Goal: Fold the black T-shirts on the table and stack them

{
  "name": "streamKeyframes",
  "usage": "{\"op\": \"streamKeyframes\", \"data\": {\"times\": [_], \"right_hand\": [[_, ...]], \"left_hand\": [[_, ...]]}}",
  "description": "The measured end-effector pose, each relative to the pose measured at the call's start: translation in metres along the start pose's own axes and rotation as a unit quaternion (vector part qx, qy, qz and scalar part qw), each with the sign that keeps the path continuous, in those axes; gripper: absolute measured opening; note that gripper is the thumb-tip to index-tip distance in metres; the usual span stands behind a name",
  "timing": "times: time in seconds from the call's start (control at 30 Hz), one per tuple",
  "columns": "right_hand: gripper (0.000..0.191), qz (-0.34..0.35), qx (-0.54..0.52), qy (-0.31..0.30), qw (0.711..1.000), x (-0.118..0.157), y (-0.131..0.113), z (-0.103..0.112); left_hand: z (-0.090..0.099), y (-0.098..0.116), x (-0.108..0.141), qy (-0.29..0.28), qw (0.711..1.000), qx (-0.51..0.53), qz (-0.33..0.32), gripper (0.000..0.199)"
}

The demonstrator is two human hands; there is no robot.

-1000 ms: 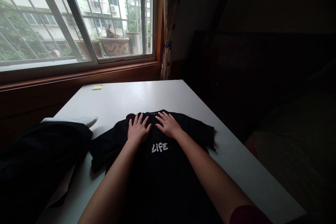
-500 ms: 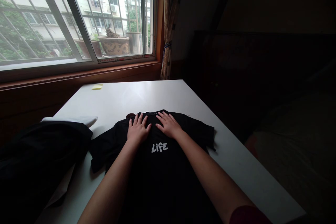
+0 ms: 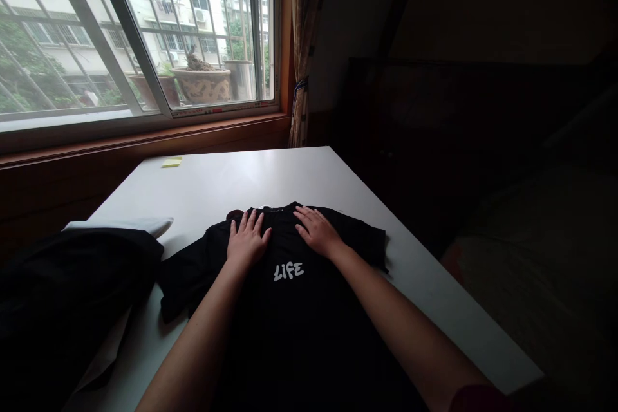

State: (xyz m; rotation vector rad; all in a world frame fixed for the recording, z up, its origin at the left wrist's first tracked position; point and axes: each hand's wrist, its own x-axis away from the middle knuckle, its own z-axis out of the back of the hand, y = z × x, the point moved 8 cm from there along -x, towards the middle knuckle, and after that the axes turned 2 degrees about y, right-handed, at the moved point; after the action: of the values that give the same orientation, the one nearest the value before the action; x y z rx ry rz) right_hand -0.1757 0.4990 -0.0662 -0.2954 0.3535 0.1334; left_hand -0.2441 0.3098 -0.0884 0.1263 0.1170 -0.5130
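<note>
A black T-shirt (image 3: 290,322) lies spread on the white table (image 3: 251,174), its neckline toward the far side and its short sleeves out to both sides. White lettering reading "Life" is printed on its chest. My left hand (image 3: 247,238) rests flat on the cloth just left of the collar, fingers spread. On the other side of the collar, my right hand (image 3: 318,232) lies on the shirt with its fingers stretched out. A small dark round object (image 3: 235,214) shows partly beyond the left shoulder; I cannot tell what it is.
At the left edge, a heap of black and white clothing (image 3: 82,283) covers part of the table. A yellow sticky note pad (image 3: 172,161) sits near the far left corner. Behind the table are a barred window (image 3: 193,26) and a tied curtain (image 3: 300,103).
My right hand has slid a little to the right, widening the space between my hands. The left hand stays by the collar. The whole view has shifted slightly.
</note>
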Motion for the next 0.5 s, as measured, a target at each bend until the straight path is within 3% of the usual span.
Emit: {"op": "streamKeyframes", "data": {"times": [0.1,0.27,0.37,0.5], "right_hand": [[0.042,-0.062,0.012,0.052,0.997,0.022,0.042,0.036],[0.025,-0.267,0.065,0.082,0.958,0.093,0.141,0.099],[0.031,-0.342,0.078,0.058,0.935,0.135,0.176,0.113],[0.05,-0.366,0.075,0.066,0.925,0.155,0.183,0.109]], "left_hand": [[0.0,-0.003,0.0,-0.008,1.0,0.003,0.002,0.066],[0.002,-0.006,0.001,0.001,1.0,0.005,-0.002,0.065],[0.007,-0.005,0.003,0.023,1.0,0.008,-0.009,0.062],[0.024,0.015,0.009,0.069,0.997,0.007,-0.044,0.056]]}}
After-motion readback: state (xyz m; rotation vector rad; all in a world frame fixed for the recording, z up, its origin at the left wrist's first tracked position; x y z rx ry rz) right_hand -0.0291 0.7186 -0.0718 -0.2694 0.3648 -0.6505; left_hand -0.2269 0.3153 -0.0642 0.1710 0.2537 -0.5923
